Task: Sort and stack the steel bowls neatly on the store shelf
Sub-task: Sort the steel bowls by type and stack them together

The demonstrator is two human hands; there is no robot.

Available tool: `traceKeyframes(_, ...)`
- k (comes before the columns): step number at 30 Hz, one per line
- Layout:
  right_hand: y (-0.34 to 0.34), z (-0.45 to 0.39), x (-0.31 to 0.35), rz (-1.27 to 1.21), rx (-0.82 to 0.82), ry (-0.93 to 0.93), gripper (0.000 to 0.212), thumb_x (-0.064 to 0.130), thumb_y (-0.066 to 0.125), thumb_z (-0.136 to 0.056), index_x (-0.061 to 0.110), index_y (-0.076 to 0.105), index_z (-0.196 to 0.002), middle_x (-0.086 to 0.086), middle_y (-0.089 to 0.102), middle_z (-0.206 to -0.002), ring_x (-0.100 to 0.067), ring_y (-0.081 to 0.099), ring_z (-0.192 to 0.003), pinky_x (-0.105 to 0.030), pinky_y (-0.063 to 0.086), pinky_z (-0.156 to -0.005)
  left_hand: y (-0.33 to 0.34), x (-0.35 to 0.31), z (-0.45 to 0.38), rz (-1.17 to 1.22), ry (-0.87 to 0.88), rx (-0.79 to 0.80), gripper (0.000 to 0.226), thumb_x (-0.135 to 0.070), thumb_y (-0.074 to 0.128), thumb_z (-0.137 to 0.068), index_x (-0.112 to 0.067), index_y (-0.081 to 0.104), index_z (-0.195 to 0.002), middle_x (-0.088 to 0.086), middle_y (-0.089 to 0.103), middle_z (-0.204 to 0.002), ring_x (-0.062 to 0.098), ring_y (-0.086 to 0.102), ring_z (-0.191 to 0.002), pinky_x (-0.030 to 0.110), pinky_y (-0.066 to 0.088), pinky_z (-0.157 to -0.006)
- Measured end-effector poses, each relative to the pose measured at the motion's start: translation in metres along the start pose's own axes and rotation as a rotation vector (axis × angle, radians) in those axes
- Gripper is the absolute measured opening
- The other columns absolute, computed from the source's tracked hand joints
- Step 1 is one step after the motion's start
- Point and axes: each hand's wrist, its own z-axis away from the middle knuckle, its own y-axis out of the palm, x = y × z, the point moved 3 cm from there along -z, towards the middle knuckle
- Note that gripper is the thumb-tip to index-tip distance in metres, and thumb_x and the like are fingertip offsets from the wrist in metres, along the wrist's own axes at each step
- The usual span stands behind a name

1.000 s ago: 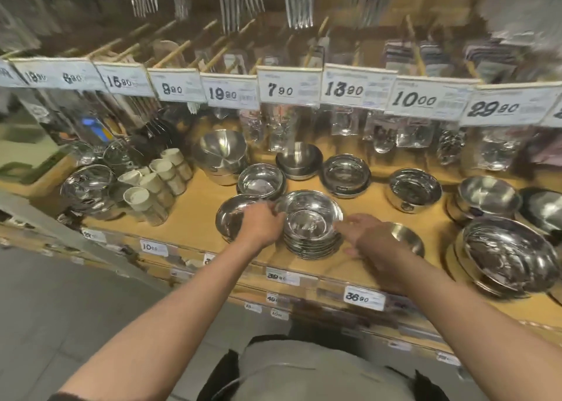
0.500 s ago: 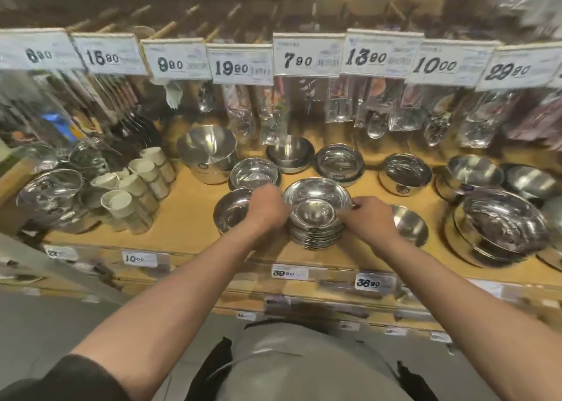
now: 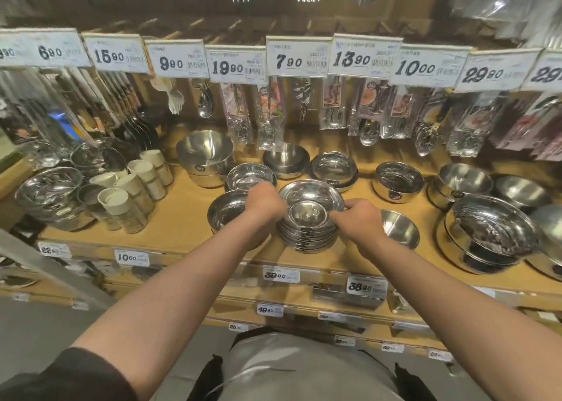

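A person's left hand [image 3: 264, 202] and right hand [image 3: 359, 221] gripped opposite sides of a stack of shallow steel bowls [image 3: 307, 233] near the front edge of the wooden store shelf [image 3: 170, 218], fingers curled over the rim of a wider bowl [image 3: 310, 194] tilted on top of the stack. A single steel bowl [image 3: 226, 210] sat just left of the stack, another [image 3: 398, 228] just right. Further back stood a deep mixing bowl [image 3: 205, 154] and smaller bowl stacks [image 3: 334, 169]. Beige-lidded jars [image 3: 133, 187] clustered toward the left end, packaged cutlery [image 3: 334, 108] hanging under price tags [image 3: 298, 56] behind
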Motion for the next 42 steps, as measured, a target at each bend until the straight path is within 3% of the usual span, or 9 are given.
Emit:
traceKeyframes(3,0.001,-0.001,0.001,0.015,-0.010,0.014,0.018,0.017,0.070,-0.082,0.001,0.078,-0.085,-0.015,0.075,-0.083,-0.019,0.055,-0.066,-0.030,0.046,-0.058,-0.003,0.000,-0.003,0.021,-0.014,0.013,0.022,-0.016,0.067,-0.095,0.000,0.069,-0.109,0.013,0.070,-0.113,0.025,0.065,-0.096,0.028,0.049,-0.073)
traceKeyframes(7,0.001,0.001,0.001,-0.012,-0.021,0.012,0.014,0.015,0.068,-0.083,0.004,0.076,-0.083,-0.007,0.070,-0.073,-0.018,0.056,-0.066,-0.031,0.047,-0.057,-0.005,-0.001,-0.002,0.039,-0.026,-0.007,0.028,-0.020,0.066,-0.096,0.001,0.068,-0.114,0.014,0.070,-0.115,0.028,0.067,-0.106,0.030,0.052,-0.078)
traceKeyframes(12,0.002,0.003,0.002,-0.011,0.002,0.020,0.012,0.018,0.066,-0.084,0.010,0.075,-0.087,-0.007,0.073,-0.083,-0.026,0.067,-0.083,-0.038,0.055,-0.071,-0.001,-0.001,0.003,0.004,-0.017,-0.035,0.032,-0.010,0.065,-0.094,0.009,0.064,-0.120,0.021,0.069,-0.119,0.032,0.067,-0.110,0.034,0.054,-0.079)
traceKeyframes(15,0.003,0.002,0.000,-0.010,0.017,0.021,0.014,0.018,0.066,-0.085,0.009,0.075,-0.090,-0.008,0.074,-0.086,-0.027,0.068,-0.087,-0.040,0.057,-0.075,0.000,-0.005,0.005,-0.053,-0.003,-0.030,0.021,-0.003,0.062,-0.092,0.006,0.068,-0.109,0.018,0.069,-0.111,0.029,0.066,-0.098,0.034,0.056,-0.079)
traceKeyframes(20,0.002,-0.002,0.000,-0.017,-0.001,0.043,0.016,0.018,0.066,-0.084,0.006,0.076,-0.089,-0.009,0.075,-0.085,-0.027,0.069,-0.086,-0.037,0.055,-0.070,-0.002,-0.011,0.008,-0.147,0.012,-0.055,0.006,0.000,0.057,-0.089,-0.004,0.061,-0.092,0.009,0.056,-0.093,0.025,0.056,-0.087,0.028,0.046,-0.070)
traceKeyframes(26,0.002,-0.007,0.002,0.034,0.005,0.044,0.015,0.015,0.065,-0.085,0.003,0.075,-0.086,-0.005,0.068,-0.072,-0.015,0.054,-0.061,-0.025,0.041,-0.050,-0.006,-0.007,0.005,-0.104,-0.043,-0.036,0.021,0.000,0.057,-0.088,0.000,0.070,-0.104,0.012,0.066,-0.102,0.026,0.058,-0.085,0.029,0.046,-0.069)
traceKeyframes(32,0.000,-0.009,0.007,0.102,0.018,0.036,0.014,0.012,0.064,-0.083,0.003,0.073,-0.080,-0.009,0.069,-0.073,-0.021,0.056,-0.065,-0.027,0.041,-0.053,-0.008,-0.009,0.007,-0.079,-0.029,-0.064,0.010,0.002,0.056,-0.087,-0.005,0.061,-0.083,0.010,0.061,-0.089,0.025,0.054,-0.078,0.028,0.043,-0.066)
traceKeyframes(37,-0.001,-0.005,0.009,0.114,0.018,0.014,0.014,0.010,0.064,-0.082,-0.001,0.072,-0.077,-0.006,0.063,-0.064,-0.020,0.053,-0.060,-0.026,0.037,-0.049,-0.008,-0.010,0.008,-0.019,-0.016,-0.030,0.016,0.006,0.055,-0.086,0.006,0.068,-0.096,0.018,0.070,-0.105,0.029,0.062,-0.083,0.029,0.045,-0.061)
traceKeyframes(42,-0.002,0.000,0.012,0.145,0.008,0.007,0.018,0.010,0.065,-0.084,0.001,0.067,-0.069,-0.001,0.055,-0.056,-0.015,0.045,-0.053,-0.028,0.033,-0.046,-0.014,-0.014,0.007,-0.029,0.029,-0.006,0.014,0.007,0.052,-0.087,0.007,0.065,-0.091,0.022,0.069,-0.109,0.030,0.062,-0.086,0.027,0.041,-0.060)
